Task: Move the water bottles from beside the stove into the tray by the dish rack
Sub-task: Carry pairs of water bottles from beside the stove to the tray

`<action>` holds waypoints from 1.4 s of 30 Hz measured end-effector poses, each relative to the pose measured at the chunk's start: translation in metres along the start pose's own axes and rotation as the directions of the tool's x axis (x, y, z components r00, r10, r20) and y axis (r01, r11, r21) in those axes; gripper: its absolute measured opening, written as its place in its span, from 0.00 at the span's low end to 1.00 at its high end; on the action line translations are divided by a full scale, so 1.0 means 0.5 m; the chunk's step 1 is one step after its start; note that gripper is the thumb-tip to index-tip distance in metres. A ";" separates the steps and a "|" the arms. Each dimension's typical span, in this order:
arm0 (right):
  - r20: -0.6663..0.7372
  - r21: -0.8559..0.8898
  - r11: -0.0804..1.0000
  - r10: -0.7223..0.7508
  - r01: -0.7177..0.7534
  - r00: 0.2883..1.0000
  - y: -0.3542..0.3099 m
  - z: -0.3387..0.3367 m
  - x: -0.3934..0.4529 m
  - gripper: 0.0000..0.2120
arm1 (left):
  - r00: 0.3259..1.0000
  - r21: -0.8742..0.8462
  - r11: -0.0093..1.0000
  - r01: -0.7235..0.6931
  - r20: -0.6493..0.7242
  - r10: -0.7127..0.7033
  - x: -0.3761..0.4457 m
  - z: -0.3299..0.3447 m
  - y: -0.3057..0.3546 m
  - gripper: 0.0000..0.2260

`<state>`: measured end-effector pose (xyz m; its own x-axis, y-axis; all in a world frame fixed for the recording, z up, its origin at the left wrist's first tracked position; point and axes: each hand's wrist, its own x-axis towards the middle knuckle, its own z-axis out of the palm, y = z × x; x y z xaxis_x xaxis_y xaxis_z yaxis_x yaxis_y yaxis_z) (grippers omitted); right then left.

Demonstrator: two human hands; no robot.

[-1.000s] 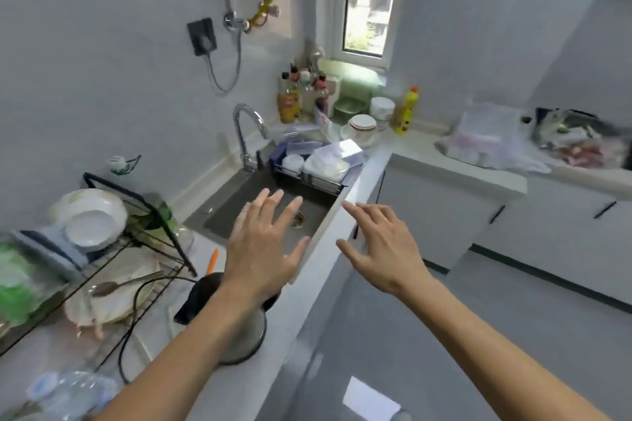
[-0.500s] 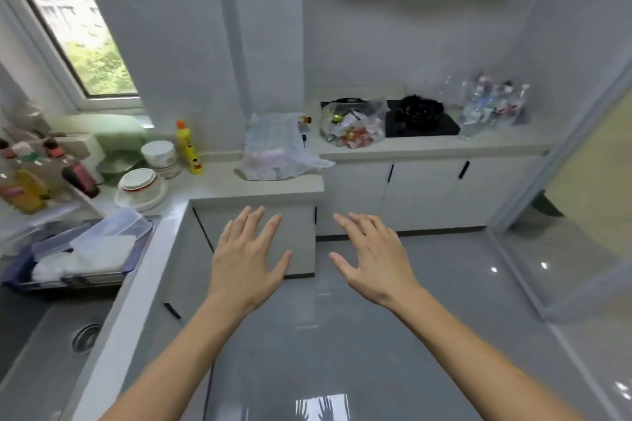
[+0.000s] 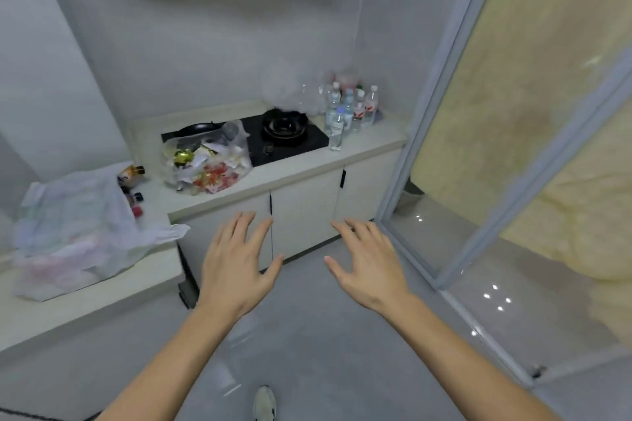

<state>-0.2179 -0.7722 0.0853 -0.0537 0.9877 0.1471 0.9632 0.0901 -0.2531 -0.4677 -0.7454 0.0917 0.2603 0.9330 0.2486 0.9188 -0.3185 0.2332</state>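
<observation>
Fingers are spreading wide on both the left hand (image 3: pixel 239 263) and right hand (image 3: pixel 369 263), each gripping nothing and hovering over the floor, well short of the counter (image 3: pixel 369 143). Beyond them the water bottles (image 3: pixel 349 109) are standing clustered upright just right of the stove (image 3: pixel 284 137). They are looking like thin, slick plastic, light if empty; gripping mid-body seems safest

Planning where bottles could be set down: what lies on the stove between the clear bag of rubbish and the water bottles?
In the head view, only the black burner sits between the rubbish bag and the water bottles.
</observation>
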 end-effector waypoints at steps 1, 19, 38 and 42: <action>-0.001 -0.007 1.000 0.025 -0.025 1.000 0.016 -0.003 0.036 0.32 | 1.000 -0.020 1.000 -0.014 0.009 0.014 0.052 0.014 -0.003 0.32; -0.055 0.041 0.980 0.195 -0.193 0.979 0.322 0.027 0.560 0.34 | 0.980 -0.068 0.980 -0.185 0.067 0.190 0.724 0.229 0.056 0.31; 0.046 0.117 0.993 -0.041 0.035 0.998 0.754 0.074 1.175 0.33 | 0.990 0.011 1.000 0.027 0.140 -0.029 1.255 0.466 0.226 0.32; 0.127 0.111 0.992 -0.075 0.061 0.989 0.775 0.116 1.293 0.35 | 0.982 0.001 0.997 0.073 0.172 -0.072 1.323 0.517 0.208 0.32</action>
<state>0.1053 -0.0912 0.0268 -0.1591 0.9863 0.0434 0.9230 0.1642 -0.3480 -0.1233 -0.1181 0.0372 0.2410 0.9683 0.0653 0.9357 -0.2497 0.2493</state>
